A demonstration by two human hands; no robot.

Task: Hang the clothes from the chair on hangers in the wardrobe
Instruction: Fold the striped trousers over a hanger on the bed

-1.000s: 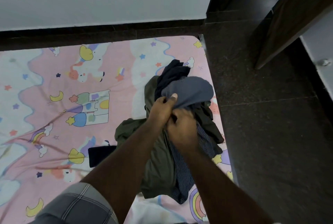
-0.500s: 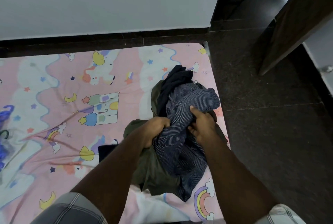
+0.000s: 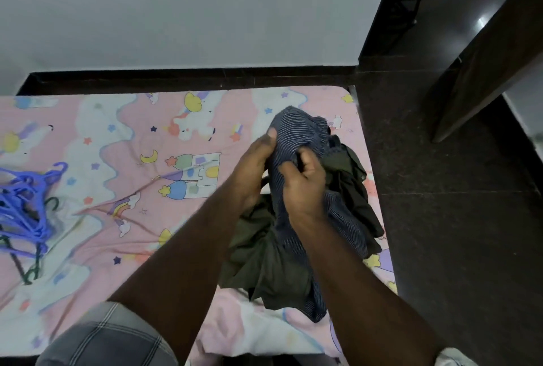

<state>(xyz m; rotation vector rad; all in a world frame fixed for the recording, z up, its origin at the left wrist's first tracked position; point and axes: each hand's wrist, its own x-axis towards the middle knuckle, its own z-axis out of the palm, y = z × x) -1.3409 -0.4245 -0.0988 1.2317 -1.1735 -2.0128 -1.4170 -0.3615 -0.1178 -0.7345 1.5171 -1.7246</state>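
A dark blue striped shirt [image 3: 302, 133] is bunched up above a pile of clothes on the right side of the bed. My left hand [image 3: 252, 168] grips its left side, thumb up on the cloth. My right hand [image 3: 302, 183] holds the shirt from the front, fingers curled into the fabric. Under it lie an olive green garment [image 3: 264, 257] and a darker one [image 3: 358, 189]. A heap of blue plastic hangers [image 3: 23, 204] lies at the bed's left edge, with a dark green hanger [image 3: 32, 271] among them.
The bed wears a pink cartoon-print sheet [image 3: 123, 142]. A white wall with a dark skirting runs behind it. Dark tiled floor [image 3: 458, 233] lies to the right, with a dark wooden door panel [image 3: 482, 71] leaning in at the upper right.
The view has swung left and up, bringing the hangers into sight. Both hands have raised the striped shirt higher off the pile and shifted their hold on it.
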